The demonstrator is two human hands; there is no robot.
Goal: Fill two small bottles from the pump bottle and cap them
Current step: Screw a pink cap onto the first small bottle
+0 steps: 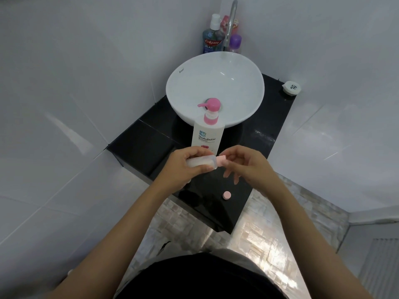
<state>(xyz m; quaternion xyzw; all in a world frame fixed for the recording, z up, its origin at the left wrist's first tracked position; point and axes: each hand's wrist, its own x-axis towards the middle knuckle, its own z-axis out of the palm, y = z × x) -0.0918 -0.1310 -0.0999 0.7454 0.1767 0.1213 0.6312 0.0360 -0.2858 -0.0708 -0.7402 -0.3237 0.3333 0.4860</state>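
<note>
A white pump bottle (208, 134) with a pink pump head stands on the black counter (149, 145) in front of the basin. My left hand (183, 167) holds a small clear bottle (201, 161) on its side, with whitish liquid inside. My right hand (246, 164) pinches the pink cap (286, 160) at that bottle's mouth with thumb and forefinger. A second pink cap (227, 195) lies loose on the counter near its front edge. No second small bottle is in sight.
A white bowl basin (216, 87) sits on the counter under a chrome tap (231, 22). Mouthwash and other bottles (212, 37) stand behind it. A round white lid (292, 87) rests at the counter's back right corner. White tiled walls close in on both sides.
</note>
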